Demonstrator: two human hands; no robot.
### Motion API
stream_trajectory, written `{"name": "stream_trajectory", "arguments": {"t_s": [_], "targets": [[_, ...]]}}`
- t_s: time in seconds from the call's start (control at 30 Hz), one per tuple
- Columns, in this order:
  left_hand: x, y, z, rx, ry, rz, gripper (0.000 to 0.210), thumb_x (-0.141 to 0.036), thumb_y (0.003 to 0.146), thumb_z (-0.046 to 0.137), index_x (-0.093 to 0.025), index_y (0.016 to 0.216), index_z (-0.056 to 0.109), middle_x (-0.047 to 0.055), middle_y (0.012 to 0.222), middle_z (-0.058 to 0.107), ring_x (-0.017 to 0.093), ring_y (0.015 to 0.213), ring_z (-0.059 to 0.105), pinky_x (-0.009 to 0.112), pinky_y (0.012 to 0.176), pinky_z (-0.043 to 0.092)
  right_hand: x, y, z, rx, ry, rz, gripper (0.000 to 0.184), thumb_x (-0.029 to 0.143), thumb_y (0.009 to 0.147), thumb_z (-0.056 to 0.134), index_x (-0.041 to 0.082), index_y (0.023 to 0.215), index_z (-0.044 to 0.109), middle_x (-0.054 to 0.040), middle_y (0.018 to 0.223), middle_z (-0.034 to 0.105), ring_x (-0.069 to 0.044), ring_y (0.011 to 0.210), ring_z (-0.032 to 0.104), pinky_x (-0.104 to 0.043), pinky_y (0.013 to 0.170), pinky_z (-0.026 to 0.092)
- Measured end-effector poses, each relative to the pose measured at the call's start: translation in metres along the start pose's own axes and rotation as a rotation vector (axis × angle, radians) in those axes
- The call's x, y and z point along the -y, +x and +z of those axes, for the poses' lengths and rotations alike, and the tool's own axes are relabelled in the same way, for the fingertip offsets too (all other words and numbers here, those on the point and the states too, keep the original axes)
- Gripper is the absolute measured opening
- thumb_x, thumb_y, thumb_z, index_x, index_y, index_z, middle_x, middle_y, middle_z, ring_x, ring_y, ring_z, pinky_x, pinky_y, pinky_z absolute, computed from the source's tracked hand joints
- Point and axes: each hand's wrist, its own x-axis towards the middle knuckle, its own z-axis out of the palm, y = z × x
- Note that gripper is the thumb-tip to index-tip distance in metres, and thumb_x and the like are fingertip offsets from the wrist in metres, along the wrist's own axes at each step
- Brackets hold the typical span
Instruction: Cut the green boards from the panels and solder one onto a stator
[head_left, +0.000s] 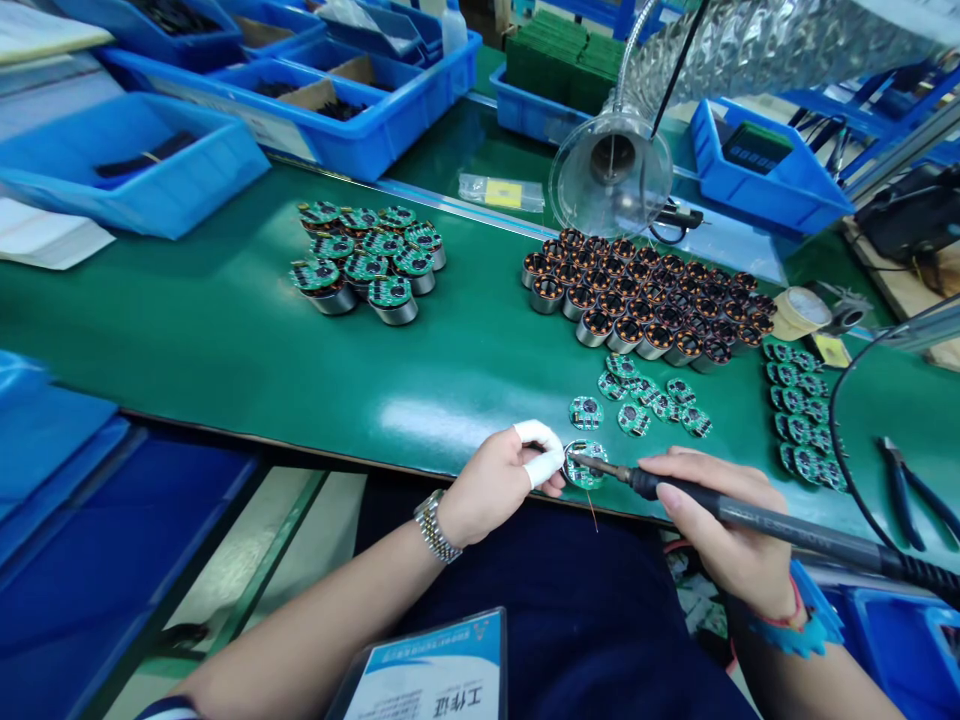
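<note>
My left hand point(510, 470), with white finger covers on the thumb and a finger, is closed at the left edge of a round green circuit board point(586, 465) near the bench's front edge. Its fingertips pinch at the rim; whether they also hold a thin wire I cannot tell. A fine copper-coloured wire point(592, 510) sticks out below the board. My right hand point(731, 530) grips a black soldering iron point(750, 515) like a pen, and its tip touches or hovers just over the board's face. Several loose round boards point(637, 390) lie just beyond.
Rows of metal motor cans with copper windings point(645, 295) stand behind. Board-topped motors point(367, 255) are grouped at left. Small boards point(802, 415) and pliers point(904, 490) lie at right. A clear fume hood point(611, 175) hangs above; blue bins point(382, 140) line the back.
</note>
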Motion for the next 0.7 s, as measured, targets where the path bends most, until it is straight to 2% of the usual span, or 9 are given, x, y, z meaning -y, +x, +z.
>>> {"name": "stream_trajectory", "arguments": {"t_s": [0.7], "targets": [[0.0001,0.0006,-0.0007,0.006,-0.007,0.01,0.009,-0.017,0.075,0.057,-0.01,0.078,0.051,0.002,0.065,0.057,0.01,0.06,0.057,0.023,0.062,0.049,-0.0006,-0.0006,-0.0006,0.019,0.03,0.007,0.021,0.012,0.075,0.058,0.02,0.093,0.063,-0.0005,0.084,0.065,-0.012,0.08,0.062,-0.022,0.075,0.05]]}}
